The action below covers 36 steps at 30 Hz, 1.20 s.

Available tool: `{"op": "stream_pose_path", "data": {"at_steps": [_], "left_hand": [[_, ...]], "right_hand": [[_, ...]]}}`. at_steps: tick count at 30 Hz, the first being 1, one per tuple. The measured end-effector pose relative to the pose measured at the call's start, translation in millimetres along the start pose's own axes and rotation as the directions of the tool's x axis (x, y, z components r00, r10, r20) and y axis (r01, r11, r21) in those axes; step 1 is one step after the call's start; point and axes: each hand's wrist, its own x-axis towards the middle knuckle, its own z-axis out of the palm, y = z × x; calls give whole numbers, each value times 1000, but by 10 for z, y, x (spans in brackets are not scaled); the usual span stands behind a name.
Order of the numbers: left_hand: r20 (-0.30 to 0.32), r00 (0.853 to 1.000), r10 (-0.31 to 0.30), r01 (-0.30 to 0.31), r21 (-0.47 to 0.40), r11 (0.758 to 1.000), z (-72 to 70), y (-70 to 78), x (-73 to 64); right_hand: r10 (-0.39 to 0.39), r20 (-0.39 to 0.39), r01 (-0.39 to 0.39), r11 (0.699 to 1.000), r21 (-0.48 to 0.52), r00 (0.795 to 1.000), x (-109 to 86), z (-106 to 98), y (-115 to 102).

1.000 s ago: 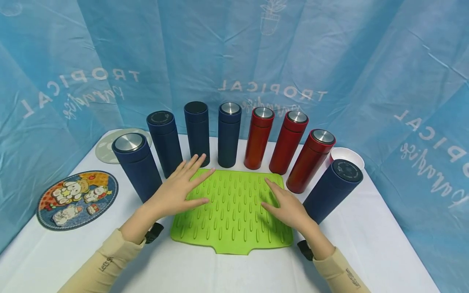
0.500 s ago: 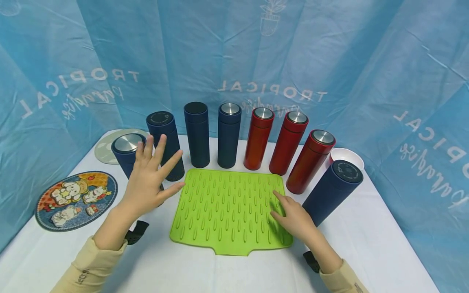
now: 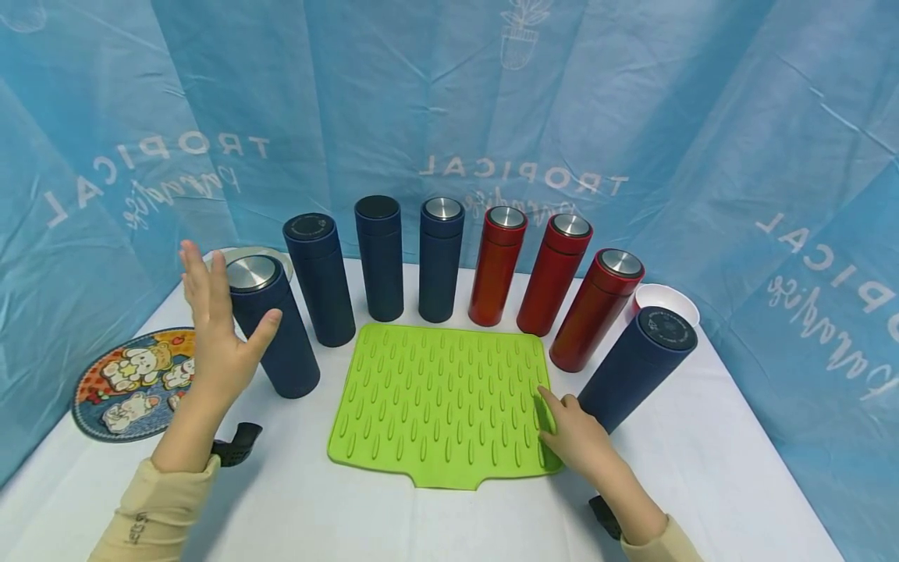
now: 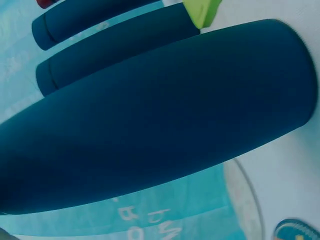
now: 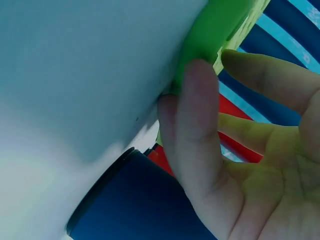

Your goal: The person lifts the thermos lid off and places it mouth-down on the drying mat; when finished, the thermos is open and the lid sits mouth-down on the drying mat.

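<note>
All fingers [image 3: 220, 293] loose: L hand [image 3: 225, 355] nr blue flask [image 3: 291, 355], gap to mat [image 3: 438, 406], R hand [image 3: 579, 437] at mat's R edge.

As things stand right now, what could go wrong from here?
The left grip is close to the leftmost flask; a bump might tip it, perhaps into the next flask. The right grip, between the mat and rightmost flask, could drag the mat askew or knock that flask.
</note>
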Motion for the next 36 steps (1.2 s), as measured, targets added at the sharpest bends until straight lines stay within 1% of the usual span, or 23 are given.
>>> {"op": "stream_pose_path", "data": {"at_steps": [1, 2, 3, 4, 5, 7, 8, 9, 12, 16, 18, 20, 22, 24, 26, 28, 29, 33, 36], "left_hand": [[16, 999, -45, 46, -34, 998, -8, -16, -13], [36, 994, -101, 103, -67, 992, -17, -28, -25], [59, 985, -160, 165, -95, 982, -21, -36, -39], [80, 973, -218, 226, -116, 967, -25, -40, -53], [101, 957, -273, 285, -133, 949, -26, -45, -64], [137, 917, -375, 394, -157, 906, -21, -49, -84], [153, 896, -417, 439, -165, 883, -16, -52, -92], [166, 879, -447, 472, -175, 864, -7, -58, -98], [190, 836, -515, 547, -206, 812, 18, -81, -109], [223, 790, -571, 612, -235, 755, 47, -123, -123], [249, 768, -590, 639, -241, 730, 57, -145, -135], [282, 742, -609, 669, -239, 704, 65, -164, -153], [309, 719, -622, 692, -233, 684, 70, -187, -174], [333, 701, -631, 709, -227, 668, 73, -216, -193], [355, 689, -632, 719, -222, 659, 74, -245, -210], [373, 682, -629, 723, -221, 654, 79, -274, -230], [379, 683, -625, 723, -225, 653, 82, -290, -239], [401, 675, -619, 726, -212, 655, 87, -339, -269], [415, 673, -613, 725, -203, 658, 85, -364, -275]], "right_hand": [[-1, 5, 1, 1000, -3, 1000, -1, 2, 6], [0, 9, 0, 1000, 1, 1000, 0, 5, 12], [-1, 9, 1, 1000, 3, 1000, 3, 10, 20], [-1, 7, 1, 1000, 6, 1000, 8, 15, 28], [2, 6, -2, 1000, 10, 1000, 15, 21, 37], [7, 2, -7, 1000, 20, 1000, 31, 35, 55], [6, 1, -6, 1000, 27, 1000, 38, 41, 63], [4, -1, -4, 999, 32, 1000, 46, 47, 69], [-4, -1, 4, 999, 48, 1000, 68, 64, 75], [-21, 0, 21, 998, 54, 1000, 80, 75, 60], [-26, -1, 26, 998, 53, 1000, 81, 79, 55], [-29, 1, 29, 998, 52, 1000, 81, 82, 52], [-29, 4, 29, 998, 52, 1000, 85, 86, 50], [-31, 6, 31, 998, 48, 1000, 93, 91, 50], [-34, 7, 34, 999, 41, 999, 100, 92, 51], [-40, 7, 40, 999, 36, 999, 106, 91, 56], [-47, 7, 47, 998, 35, 999, 112, 91, 60], [-73, 17, 72, 996, 48, 997, 127, 84, 78], [-95, 32, 93, 994, 55, 995, 134, 71, 86]]}}
